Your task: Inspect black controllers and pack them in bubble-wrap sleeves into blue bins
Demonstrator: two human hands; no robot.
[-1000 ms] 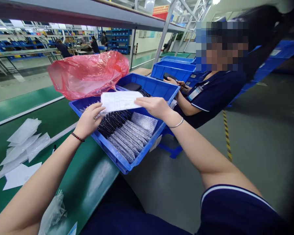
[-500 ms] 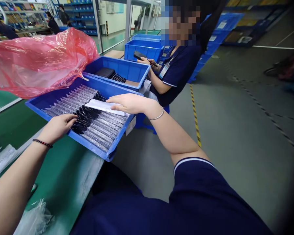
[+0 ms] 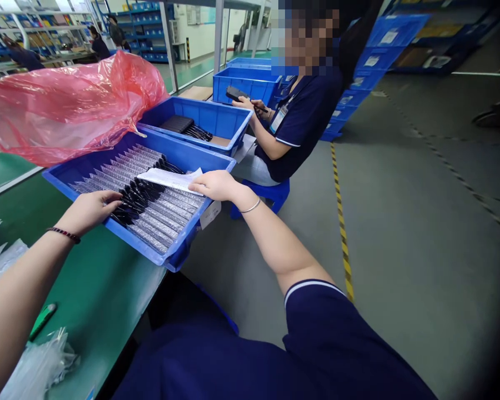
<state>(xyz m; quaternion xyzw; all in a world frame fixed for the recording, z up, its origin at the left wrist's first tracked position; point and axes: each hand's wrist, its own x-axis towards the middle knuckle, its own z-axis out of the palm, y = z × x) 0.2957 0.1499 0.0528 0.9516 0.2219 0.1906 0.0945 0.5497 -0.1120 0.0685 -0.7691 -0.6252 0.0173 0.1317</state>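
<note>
A blue plastic bin (image 3: 191, 236) holds rows of items in silvery bubble-wrap sleeves (image 3: 162, 219), with black cables (image 3: 137, 200) bunched across the middle. My right hand (image 3: 216, 185) pinches the right end of a white folded sheet (image 3: 166, 178) lying over the sleeves; that end is bent upward. At the bin's near left side, my left hand (image 3: 95, 210) has its fingertips closed together at the edge of the cables, and they seem to grip a cable, partly hidden.
Pink plastic film (image 3: 75, 111) bulges behind the bin. Beyond stands a second blue bin (image 3: 237, 128) with black devices. A seated co-worker (image 3: 304, 122) holds a dark device at right. A green cutter (image 3: 44, 321) and clear bags (image 3: 45, 361) lie on the green table (image 3: 104, 294).
My right hand has closed on the white sheet's right end and turned its edge up; before, it lay flatter over it. The view has shifted slightly, and my left hand remains at the cables.
</note>
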